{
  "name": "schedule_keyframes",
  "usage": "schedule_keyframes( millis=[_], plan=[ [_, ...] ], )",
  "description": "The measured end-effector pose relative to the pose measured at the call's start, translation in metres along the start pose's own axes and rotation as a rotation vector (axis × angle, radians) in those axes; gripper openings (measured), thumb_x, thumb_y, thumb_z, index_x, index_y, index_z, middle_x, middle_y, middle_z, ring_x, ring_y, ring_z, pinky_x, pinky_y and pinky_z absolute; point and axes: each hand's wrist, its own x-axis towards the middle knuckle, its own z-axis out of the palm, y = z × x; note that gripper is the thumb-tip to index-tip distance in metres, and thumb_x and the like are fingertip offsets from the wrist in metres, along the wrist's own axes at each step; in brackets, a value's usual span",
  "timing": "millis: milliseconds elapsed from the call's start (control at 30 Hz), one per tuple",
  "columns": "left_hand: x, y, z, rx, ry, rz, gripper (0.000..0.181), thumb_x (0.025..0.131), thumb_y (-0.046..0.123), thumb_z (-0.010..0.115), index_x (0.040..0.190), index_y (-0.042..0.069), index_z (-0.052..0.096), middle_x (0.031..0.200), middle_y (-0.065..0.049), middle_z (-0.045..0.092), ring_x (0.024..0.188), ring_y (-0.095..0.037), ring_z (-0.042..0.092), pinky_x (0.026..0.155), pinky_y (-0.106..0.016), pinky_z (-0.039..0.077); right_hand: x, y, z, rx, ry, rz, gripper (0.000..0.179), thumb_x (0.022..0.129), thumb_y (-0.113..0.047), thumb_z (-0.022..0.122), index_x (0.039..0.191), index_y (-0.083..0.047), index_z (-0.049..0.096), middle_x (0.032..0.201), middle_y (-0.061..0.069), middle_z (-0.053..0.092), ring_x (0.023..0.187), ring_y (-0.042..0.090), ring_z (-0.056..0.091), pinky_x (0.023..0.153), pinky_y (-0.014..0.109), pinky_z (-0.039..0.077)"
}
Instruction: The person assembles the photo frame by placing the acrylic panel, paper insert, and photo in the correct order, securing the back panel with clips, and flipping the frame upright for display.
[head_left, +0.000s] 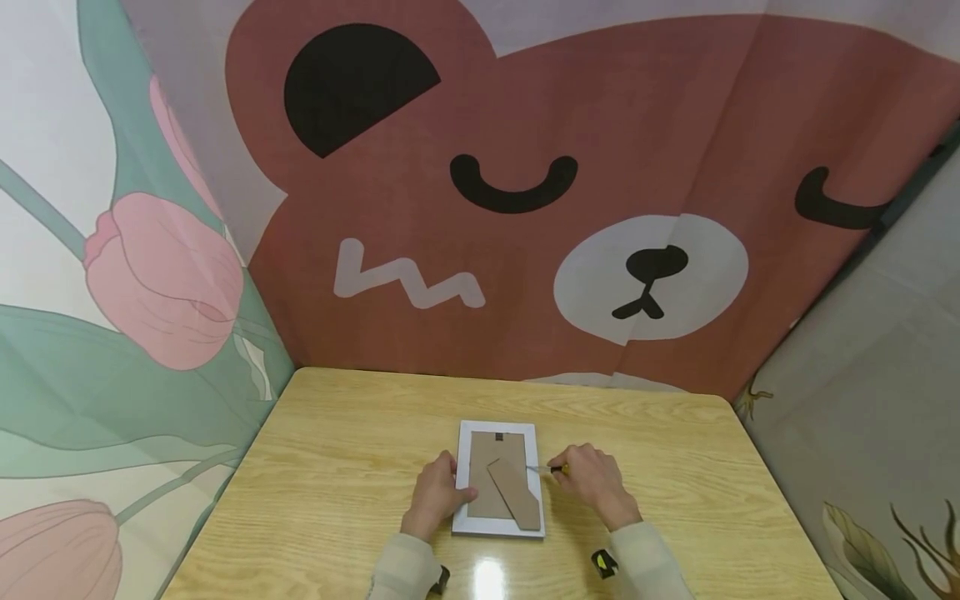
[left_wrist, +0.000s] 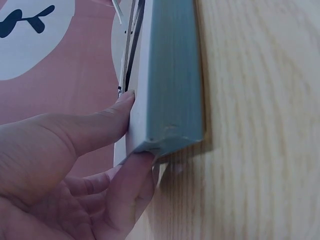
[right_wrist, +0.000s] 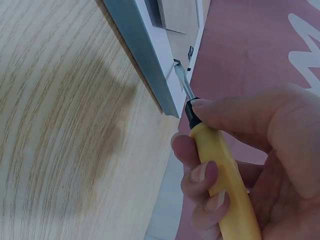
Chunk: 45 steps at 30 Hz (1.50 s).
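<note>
While one picture frame [head_left: 483, 483] lies back up on the desk [head_left: 322, 467], its one stand leg [head_left: 513, 493] slanting, I have the left hand [head_left: 436, 497] pinching its left edge; the right hand [head_left: 592, 478], fingers curled, grips one yellow-handled screwdriver [right_wrist: 214, 147], tip at the right inner rim. Both forearms angle inward.

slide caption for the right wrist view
Right hand gripping a yellow-handled screwdriver, tip at a white picture frame

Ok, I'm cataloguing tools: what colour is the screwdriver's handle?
The handle is yellow with a black front end, clearest from the right wrist.
</note>
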Motion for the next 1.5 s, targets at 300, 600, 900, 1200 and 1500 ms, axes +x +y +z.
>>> schedule_keyframes(
  millis=[300,600,900,1200,1500],
  plan=[
    [0.000,0.001,0.000,0.000,0.003,0.003,0.045,0.075,0.016,0.092,0.100,0.001,0.058,0.082,-0.008,0.063,0.073,-0.020,0.055,0.064,-0.033,0.046,0.000,-0.004,-0.003,-0.010,0.018,-0.026,0.016,0.085,-0.012,0.079,0.100,-0.019,0.084,0.101,0.005,0.081,0.049,0.008,0.032,0.045,0.024,0.025],
    [-0.002,0.003,-0.001,0.007,0.019,0.020,0.044,0.074,0.015,0.092,0.097,0.001,0.057,0.080,-0.007,0.061,0.073,-0.019,0.055,0.064,-0.033,0.046,0.004,-0.006,-0.007,-0.050,0.004,-0.090,0.018,0.085,-0.007,0.076,0.090,-0.021,0.084,0.087,-0.002,0.078,0.055,0.009,0.039,0.047,0.025,0.030],
    [-0.002,0.002,-0.002,0.001,0.014,0.018,0.044,0.074,0.015,0.092,0.097,0.002,0.057,0.079,-0.006,0.060,0.072,-0.019,0.053,0.063,-0.031,0.044,0.010,-0.009,-0.011,-0.105,-0.021,-0.143,0.020,0.082,-0.002,0.074,0.077,-0.021,0.079,0.070,-0.008,0.064,0.056,0.010,0.037,0.048,0.027,0.028],
    [-0.001,0.002,-0.001,-0.009,0.007,0.013,0.043,0.075,0.015,0.092,0.097,0.001,0.058,0.080,-0.007,0.061,0.073,-0.019,0.054,0.064,-0.032,0.045,0.016,-0.012,-0.014,-0.172,-0.076,-0.175,0.038,0.081,0.003,0.066,0.056,-0.021,0.051,0.059,-0.008,0.036,0.055,0.009,0.026,0.049,0.026,0.021],
    [0.000,0.000,-0.001,-0.005,0.008,0.023,0.043,0.075,0.015,0.092,0.097,0.001,0.058,0.082,-0.008,0.063,0.074,-0.018,0.055,0.064,-0.032,0.046,0.022,-0.020,-0.020,-0.226,-0.107,-0.181,0.044,0.080,0.007,0.062,0.054,-0.023,0.043,0.058,-0.008,0.023,0.056,0.010,0.026,0.050,0.027,0.022]
  ],
)
